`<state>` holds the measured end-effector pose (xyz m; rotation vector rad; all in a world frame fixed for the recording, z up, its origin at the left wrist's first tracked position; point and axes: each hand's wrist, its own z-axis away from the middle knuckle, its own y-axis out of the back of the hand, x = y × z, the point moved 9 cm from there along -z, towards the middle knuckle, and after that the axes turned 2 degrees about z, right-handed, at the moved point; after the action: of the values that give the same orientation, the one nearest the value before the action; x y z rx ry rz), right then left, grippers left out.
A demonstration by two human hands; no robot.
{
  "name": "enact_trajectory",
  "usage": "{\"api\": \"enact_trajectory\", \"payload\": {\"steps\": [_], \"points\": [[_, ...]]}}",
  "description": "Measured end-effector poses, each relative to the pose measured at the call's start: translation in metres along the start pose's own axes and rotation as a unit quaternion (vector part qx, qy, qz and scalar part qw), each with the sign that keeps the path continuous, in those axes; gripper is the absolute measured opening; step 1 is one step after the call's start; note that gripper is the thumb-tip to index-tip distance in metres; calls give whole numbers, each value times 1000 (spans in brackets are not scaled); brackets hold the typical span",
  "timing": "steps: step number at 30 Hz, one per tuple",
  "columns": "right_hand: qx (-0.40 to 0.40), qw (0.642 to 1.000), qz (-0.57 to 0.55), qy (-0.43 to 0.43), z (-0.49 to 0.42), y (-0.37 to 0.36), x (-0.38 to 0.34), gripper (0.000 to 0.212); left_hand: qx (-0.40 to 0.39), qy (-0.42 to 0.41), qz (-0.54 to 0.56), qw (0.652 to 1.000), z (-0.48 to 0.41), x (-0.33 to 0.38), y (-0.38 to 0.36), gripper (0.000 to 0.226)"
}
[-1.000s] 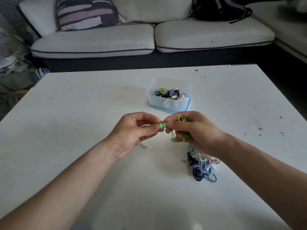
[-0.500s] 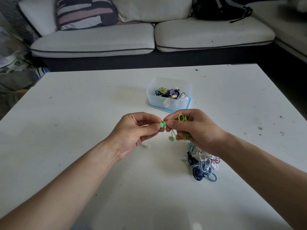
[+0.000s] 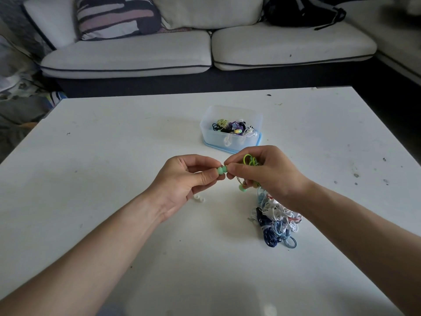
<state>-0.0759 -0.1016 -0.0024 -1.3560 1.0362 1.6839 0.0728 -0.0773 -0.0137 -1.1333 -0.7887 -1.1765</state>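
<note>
Between left hand (image 3: 184,181) and right hand (image 3: 266,176) fingertips, green earbud (image 3: 222,170) pinched; cord (image 3: 248,158) bunched in curled right fingers. Tangled cable pile (image 3: 275,221) part-hidden by right wrist; box (image 3: 230,143) behind.

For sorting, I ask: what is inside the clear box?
Tangled earphone cables, black, purple, yellow and white, lie in the clear box. Anything beneath them is hidden.

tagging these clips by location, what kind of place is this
Most likely a home living room: a white cushioned sofa with dark piping, a striped throw pillow resting on it, and a scuffed white table in front.
</note>
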Motion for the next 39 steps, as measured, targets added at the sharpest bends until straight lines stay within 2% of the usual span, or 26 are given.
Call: {"api": "enact_trajectory", "payload": {"steps": [5, 10, 19, 28, 34, 39], "points": [[-4, 1000, 23, 15, 1, -1, -2, 7, 6, 6, 3, 1000, 0, -2, 0, 18], [-21, 1000, -17, -2, 1, -2, 3, 8, 2, 12, 13, 1000, 1, -2, -2, 16], [-31, 999, 14, 9, 1, -2, 0, 9, -2, 15, 6, 1000, 1, -4, -2, 15], [-58, 998, -28, -15, 2, -5, 4, 8, -13, 24, 18, 999, 1, -5, -5, 15], [-48, 999, -19, -5, 2, -4, 3, 7, -5, 22, 16, 1000, 0, -5, -3, 15], [-69, 993, -89, -48, 1, -8, 12, 12, -14, 21, 27, 999, 0, -4, -5, 17]]}}
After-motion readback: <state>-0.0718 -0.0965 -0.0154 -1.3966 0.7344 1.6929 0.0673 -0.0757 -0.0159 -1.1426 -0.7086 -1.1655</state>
